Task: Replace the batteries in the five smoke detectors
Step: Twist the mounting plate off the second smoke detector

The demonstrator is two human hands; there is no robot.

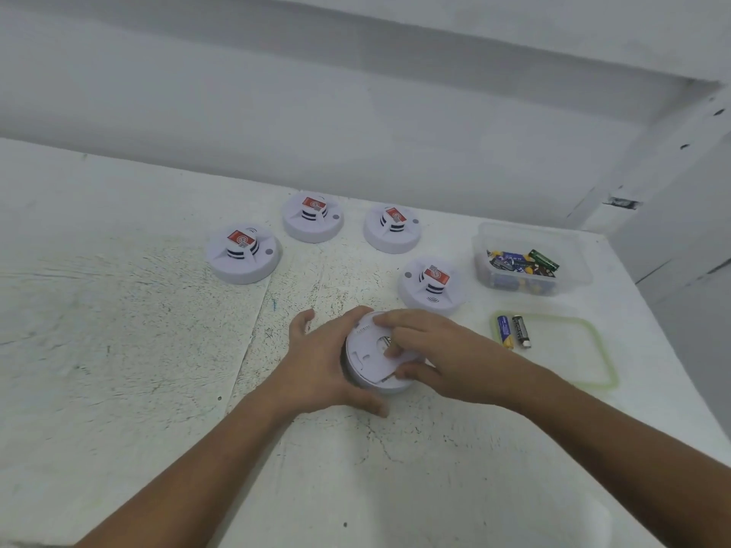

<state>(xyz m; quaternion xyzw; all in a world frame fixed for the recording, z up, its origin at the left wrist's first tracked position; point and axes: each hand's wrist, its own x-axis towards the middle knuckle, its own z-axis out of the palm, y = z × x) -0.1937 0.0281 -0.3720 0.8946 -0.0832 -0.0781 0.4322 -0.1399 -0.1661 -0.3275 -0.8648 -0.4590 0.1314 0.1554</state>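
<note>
A white smoke detector (366, 359) lies upside down on the table near the middle, its flat back facing up. My left hand (316, 365) grips its left rim with curled fingers and thumb. My right hand (431, 354) lies across the detector's back, fingertips pressed at the small battery opening; what lies under them is hidden. Several other detectors stand face up with red stickers: one at the left (242, 255), two at the back (312, 217) (392, 229), one just right of my hands (432, 286). Two loose batteries (513, 331) lie on a container lid (593, 350).
A clear plastic tub (573, 251) holding several batteries stands at the right rear of the white, scuffed table (138, 330). A white wall runs behind the table. The table's right edge falls away past the lid.
</note>
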